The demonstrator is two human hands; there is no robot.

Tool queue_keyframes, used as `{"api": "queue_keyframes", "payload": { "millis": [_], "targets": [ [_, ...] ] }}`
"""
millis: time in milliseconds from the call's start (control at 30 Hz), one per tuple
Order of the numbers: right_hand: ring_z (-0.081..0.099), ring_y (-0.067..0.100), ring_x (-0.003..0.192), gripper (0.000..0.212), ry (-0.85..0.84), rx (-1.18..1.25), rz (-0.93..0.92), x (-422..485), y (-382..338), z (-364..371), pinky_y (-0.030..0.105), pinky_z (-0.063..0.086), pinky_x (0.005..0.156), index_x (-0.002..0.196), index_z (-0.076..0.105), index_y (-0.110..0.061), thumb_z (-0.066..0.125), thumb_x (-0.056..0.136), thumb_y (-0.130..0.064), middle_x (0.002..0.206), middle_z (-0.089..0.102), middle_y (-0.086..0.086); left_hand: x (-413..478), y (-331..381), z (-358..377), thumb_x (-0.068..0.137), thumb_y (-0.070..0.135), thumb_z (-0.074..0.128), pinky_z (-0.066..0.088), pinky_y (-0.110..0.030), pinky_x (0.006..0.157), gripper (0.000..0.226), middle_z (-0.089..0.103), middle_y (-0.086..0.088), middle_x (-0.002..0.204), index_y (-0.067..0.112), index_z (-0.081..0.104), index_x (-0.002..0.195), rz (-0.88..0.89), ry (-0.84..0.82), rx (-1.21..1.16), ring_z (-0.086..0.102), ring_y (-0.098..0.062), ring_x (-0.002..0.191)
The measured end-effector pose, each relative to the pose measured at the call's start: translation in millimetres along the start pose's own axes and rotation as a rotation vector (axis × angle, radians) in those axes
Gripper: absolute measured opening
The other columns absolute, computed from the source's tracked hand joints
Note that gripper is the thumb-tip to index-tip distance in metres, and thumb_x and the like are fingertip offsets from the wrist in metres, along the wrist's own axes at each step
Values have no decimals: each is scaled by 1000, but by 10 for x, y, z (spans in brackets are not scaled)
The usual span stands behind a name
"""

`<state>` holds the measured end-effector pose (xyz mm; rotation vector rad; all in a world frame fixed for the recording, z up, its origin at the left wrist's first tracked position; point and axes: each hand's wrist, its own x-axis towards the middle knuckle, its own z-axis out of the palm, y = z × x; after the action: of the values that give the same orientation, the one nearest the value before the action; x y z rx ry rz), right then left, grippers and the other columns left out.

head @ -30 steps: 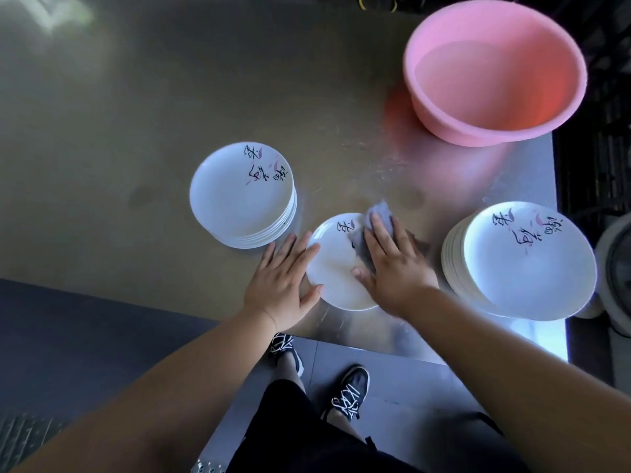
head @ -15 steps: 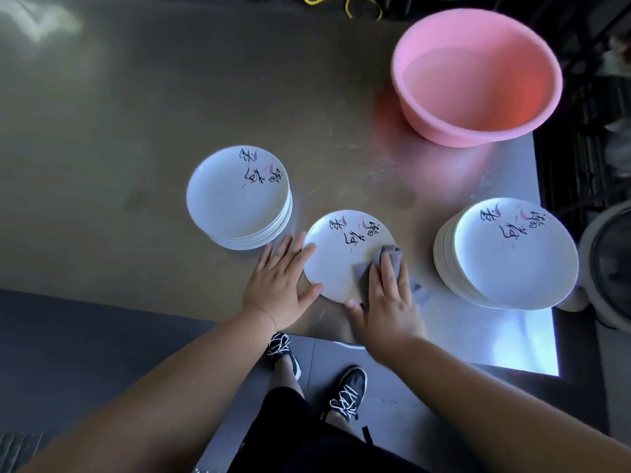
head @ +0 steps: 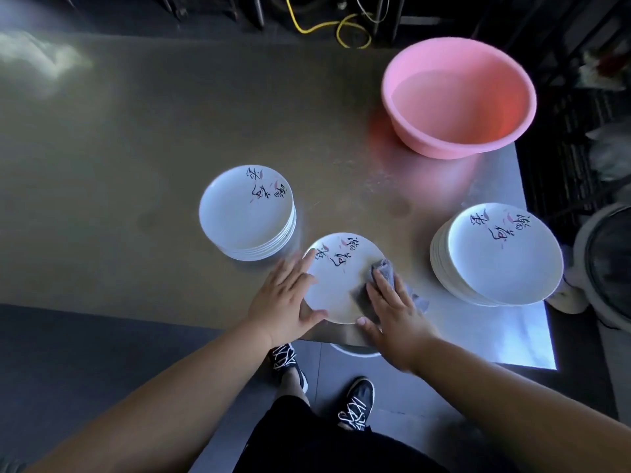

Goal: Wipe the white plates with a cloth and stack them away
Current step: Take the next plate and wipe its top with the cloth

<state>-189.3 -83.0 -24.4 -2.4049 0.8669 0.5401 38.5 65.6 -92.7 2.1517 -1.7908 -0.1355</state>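
Note:
A single white plate [head: 336,279] with black and pink markings lies at the near edge of the metal table [head: 136,165]. My left hand [head: 285,300] rests flat against its left rim, fingers straight. A grey cloth [head: 384,273] lies on the plate's right side, pressed down by the straight fingers of my right hand [head: 397,314]. One stack of white plates [head: 247,213] stands to the left behind it. A larger stack of white plates [head: 498,256] sits at the right.
A pink basin [head: 457,97] holding water stands at the table's back right. A yellow cable [head: 341,29] lies beyond the far edge. A round white fan-like object [head: 604,268] is off the right edge. My feet in black shoes [head: 356,402] are below the near edge.
My right hand slid the cloth from the plate's upper right toward its lower right side. The plate has turned, its markings shifting around. My left hand stayed at the left rim.

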Motion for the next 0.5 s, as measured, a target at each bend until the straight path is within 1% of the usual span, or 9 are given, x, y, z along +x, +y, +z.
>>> {"api": "queue_keyframes", "payload": {
  "millis": [67, 133, 200, 233, 300, 367, 400, 433, 500],
  "targets": [
    [-17, 21, 160, 81, 50, -53, -28, 226, 106, -175, 49, 14, 130, 168, 11, -27, 28, 100, -69, 172, -19, -18, 2, -44, -24, 94, 53, 60, 35, -55, 120, 40, 40, 1, 166, 20, 65, 117, 25, -17, -32, 27, -21, 158],
    [-17, 18, 160, 75, 63, -62, -20, 425, 166, -302, 48, 14, 130, 167, 6, -31, 33, 105, -62, 169, -24, -24, 6, -33, 5, 95, 49, 57, 37, -53, 118, 35, 47, 5, 161, 22, 68, 116, -24, -10, -49, 31, -19, 156],
    [-16, 21, 160, 79, 62, -44, 35, 463, 119, -219, 49, 16, 129, 168, 4, -28, 33, 104, -64, 169, -27, -22, -13, 21, 54, 94, 49, 57, 37, -51, 118, 34, 49, 6, 160, 23, 69, 114, -69, 8, -67, 34, -19, 155],
    [-15, 25, 160, 82, 57, -34, 68, 376, 32, -120, 50, 13, 129, 168, 5, -24, 29, 103, -67, 170, -26, -16, -23, 40, 74, 94, 48, 57, 36, -50, 118, 34, 50, 6, 159, 23, 69, 113, -81, 19, -86, 34, -19, 155],
    [-16, 33, 160, 96, 19, -28, 81, 104, -173, 118, 51, 3, 130, 168, 3, -17, 12, 93, -75, 171, -27, -5, -41, 40, 98, 94, 47, 58, 37, -50, 118, 32, 50, 5, 159, 22, 69, 111, -86, 40, -120, 35, -20, 155],
    [-18, 35, 159, 106, -41, -14, 83, -19, -275, 238, 50, -1, 130, 167, -3, -15, -2, 82, -78, 171, -28, -1, -38, 25, 100, 94, 47, 60, 38, -51, 117, 32, 51, 4, 158, 21, 70, 110, -79, 48, -132, 36, -21, 154],
    [-16, 35, 160, 106, -32, 14, 83, 26, -278, 190, 49, -2, 130, 167, -1, -15, -2, 81, -78, 171, -26, -1, -27, 27, 100, 94, 48, 60, 38, -51, 117, 32, 53, 4, 157, 21, 71, 109, -79, 48, -129, 38, -22, 153],
    [-13, 35, 160, 102, 21, 33, 78, 144, -241, 108, 49, -1, 130, 167, 3, -16, 3, 85, -77, 172, -23, -2, -18, 30, 104, 94, 49, 60, 38, -51, 116, 33, 54, 3, 156, 21, 72, 108, -78, 51, -120, 39, -23, 152],
    [-12, 33, 160, 85, 99, 23, 88, 405, -107, -86, 49, 1, 130, 167, 8, -19, 19, 100, -69, 174, -18, -6, -10, 57, 112, 94, 51, 61, 39, -50, 116, 34, 56, 3, 154, 22, 74, 107, -91, 70, -92, 42, -24, 150]
  ]
}}
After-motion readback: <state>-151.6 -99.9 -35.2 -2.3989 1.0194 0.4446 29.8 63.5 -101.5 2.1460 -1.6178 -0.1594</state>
